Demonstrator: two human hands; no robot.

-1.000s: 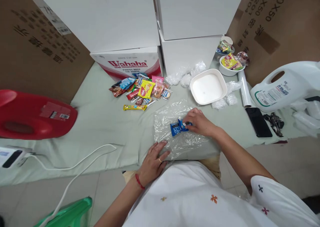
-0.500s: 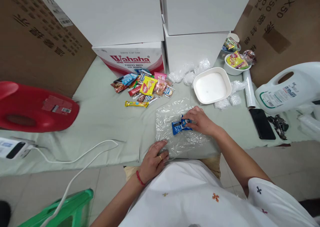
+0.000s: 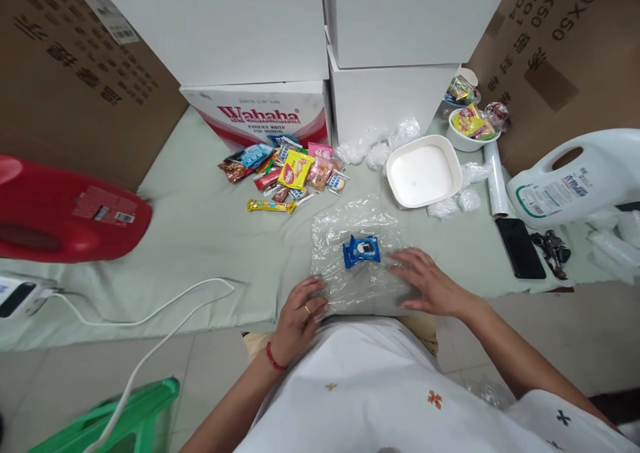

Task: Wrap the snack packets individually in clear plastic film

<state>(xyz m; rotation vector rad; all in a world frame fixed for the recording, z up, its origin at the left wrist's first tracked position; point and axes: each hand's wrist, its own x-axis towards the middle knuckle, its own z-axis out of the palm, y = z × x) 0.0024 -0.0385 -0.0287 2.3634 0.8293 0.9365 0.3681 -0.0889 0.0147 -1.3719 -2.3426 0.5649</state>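
Blue snack packets seemingly placed on plastic film | left hand at film's edge, grip unclear to me | right hand open | next probably needs edges gripped

Released from the right hand, which pinched one a moment ago: two blue packets, now lying free, one overlapping the other, its printed front uncovered. Drawn back rightward and toward the body with that hand, fingers now spread beside the right edge of the clear plastic sheet. Slid slightly leftward with the left hand.
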